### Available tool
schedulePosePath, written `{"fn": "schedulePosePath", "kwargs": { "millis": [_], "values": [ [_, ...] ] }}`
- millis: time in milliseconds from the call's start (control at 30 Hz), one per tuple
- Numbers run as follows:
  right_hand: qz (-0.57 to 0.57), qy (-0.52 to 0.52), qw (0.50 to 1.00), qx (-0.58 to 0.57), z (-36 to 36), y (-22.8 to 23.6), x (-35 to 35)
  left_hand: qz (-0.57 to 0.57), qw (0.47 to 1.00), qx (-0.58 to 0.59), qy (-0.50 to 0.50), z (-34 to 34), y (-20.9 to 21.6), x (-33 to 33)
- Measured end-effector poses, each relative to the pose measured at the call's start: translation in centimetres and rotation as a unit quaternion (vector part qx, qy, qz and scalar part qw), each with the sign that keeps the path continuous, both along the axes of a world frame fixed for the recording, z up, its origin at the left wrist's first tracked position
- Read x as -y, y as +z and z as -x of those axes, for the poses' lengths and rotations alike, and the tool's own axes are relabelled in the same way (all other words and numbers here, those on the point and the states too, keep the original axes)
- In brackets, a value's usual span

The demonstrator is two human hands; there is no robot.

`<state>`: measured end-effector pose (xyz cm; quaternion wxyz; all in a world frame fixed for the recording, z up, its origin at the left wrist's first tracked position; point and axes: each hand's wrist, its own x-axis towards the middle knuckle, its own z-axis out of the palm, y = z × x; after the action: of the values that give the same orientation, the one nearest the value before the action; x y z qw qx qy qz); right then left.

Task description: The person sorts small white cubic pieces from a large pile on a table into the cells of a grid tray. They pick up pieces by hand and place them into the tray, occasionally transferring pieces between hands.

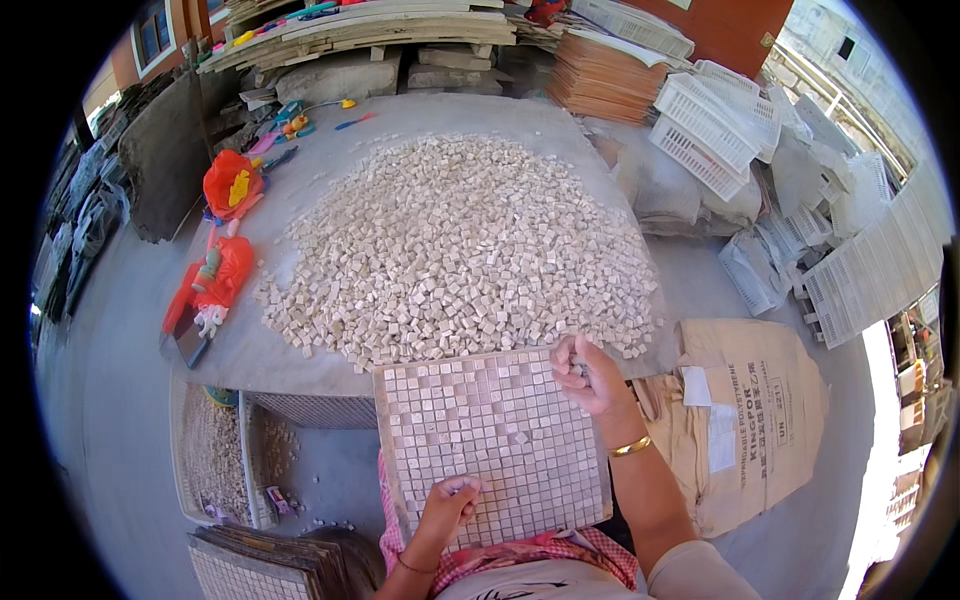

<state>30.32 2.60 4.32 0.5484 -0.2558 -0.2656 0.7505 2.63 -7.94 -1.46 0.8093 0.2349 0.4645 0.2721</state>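
A square tray [382,432] with a grid of small cells leans from my lap against the table edge. Pale stone mosaic tiles fill most cells; some cells near its upper part are bare. My left hand [450,508] rests over the tray's lower left, fingers curled closed, and what they hold, if anything, is hidden. My right hand [592,380], a gold bangle at its wrist, is above the tray's upper right corner with curled fingers. Whether tiles are inside it I cannot make out. Just beyond the tray spreads a large heap of loose tiles [470,240].
The heap lies on a grey table [230,345]. Red bags [232,185] and small toys sit along its left side. Below left are a white crate [185,450] of tile pieces and stacked tile sheets [250,570]. To the right are a paper sack [770,430] and white plastic baskets [705,150].
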Motion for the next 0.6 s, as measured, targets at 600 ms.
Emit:
{"fn": "schedulePosePath", "kwargs": {
  "millis": [600],
  "values": [
    [-0.253, 0.040, 0.621, 0.741, 0.8, -4.9, 7.2, 0.041, 0.997, 0.061, -0.038, -2.0, 1.2, 0.8]
  ]
}}
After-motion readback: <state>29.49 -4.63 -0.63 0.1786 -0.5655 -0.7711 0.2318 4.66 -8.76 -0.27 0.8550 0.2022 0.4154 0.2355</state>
